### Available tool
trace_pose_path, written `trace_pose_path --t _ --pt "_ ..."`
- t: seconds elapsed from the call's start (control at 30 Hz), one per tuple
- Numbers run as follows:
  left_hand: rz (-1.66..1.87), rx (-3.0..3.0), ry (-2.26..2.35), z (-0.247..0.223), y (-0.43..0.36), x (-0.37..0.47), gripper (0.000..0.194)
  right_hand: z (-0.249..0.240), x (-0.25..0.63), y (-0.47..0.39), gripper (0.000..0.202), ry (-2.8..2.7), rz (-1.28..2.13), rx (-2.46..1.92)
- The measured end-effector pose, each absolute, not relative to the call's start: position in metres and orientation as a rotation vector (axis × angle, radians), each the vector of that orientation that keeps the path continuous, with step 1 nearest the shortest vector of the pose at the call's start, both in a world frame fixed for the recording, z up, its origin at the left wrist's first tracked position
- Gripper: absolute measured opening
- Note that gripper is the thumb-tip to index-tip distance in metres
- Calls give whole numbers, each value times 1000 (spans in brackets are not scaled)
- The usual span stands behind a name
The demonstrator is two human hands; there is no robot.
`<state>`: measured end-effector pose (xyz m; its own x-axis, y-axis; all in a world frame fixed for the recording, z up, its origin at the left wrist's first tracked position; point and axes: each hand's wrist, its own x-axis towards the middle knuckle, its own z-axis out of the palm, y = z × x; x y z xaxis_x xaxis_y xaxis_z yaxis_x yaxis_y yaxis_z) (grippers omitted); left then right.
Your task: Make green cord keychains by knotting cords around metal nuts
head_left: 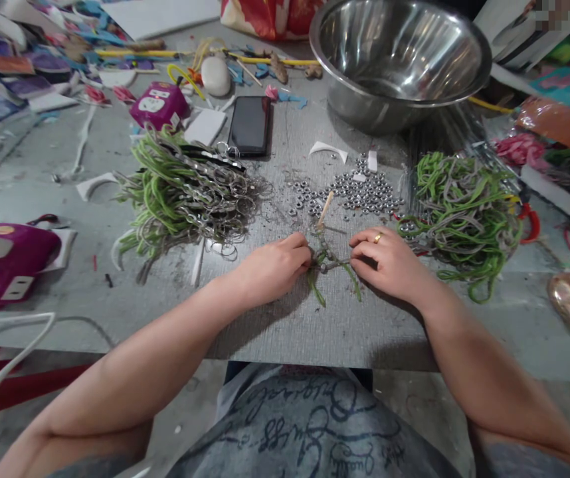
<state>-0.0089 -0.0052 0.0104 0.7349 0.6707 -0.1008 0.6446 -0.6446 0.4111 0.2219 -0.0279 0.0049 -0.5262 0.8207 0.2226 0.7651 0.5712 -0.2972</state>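
Observation:
Between my hands, low over the grey table, is a small green and grey cord piece (323,267) with a metal bead on it. My left hand (282,265) is closed on its left side, fingertips pinched. On the right side, my right hand (384,260), with a gold ring, pinches a cord end between thumb and finger. Two green ends hang toward me. A thin wooden stick (325,208) stands out just beyond the piece. Many small metal beads (359,191) lie scattered past my hands.
A bundle of green cords with metal rings (180,192) lies left, a tangled cord pile (464,212) right. Farther back are a black phone (250,126), a steel bowl (399,113) and a purple device (159,105). Another purple device (10,262) sits far left.

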Motion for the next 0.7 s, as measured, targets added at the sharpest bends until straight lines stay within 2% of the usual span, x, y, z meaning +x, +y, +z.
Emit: trace_pose_path --t 0.4,0.53,0.6,0.7 --pt "27 2483 915 17 -1 -16 19 7 234 -24 16 -2548 -114 -1414" --pt "85 2528 924 21 -2 -16 24 6 227 -27 12 -2495 -44 -1410" --pt "164 2562 924 20 -3 -14 33 6 221 -29 17 -2458 40 -1339" --pt "273 2622 899 14 -4 -10 35 4 212 -31 20 -2464 170 -1237"
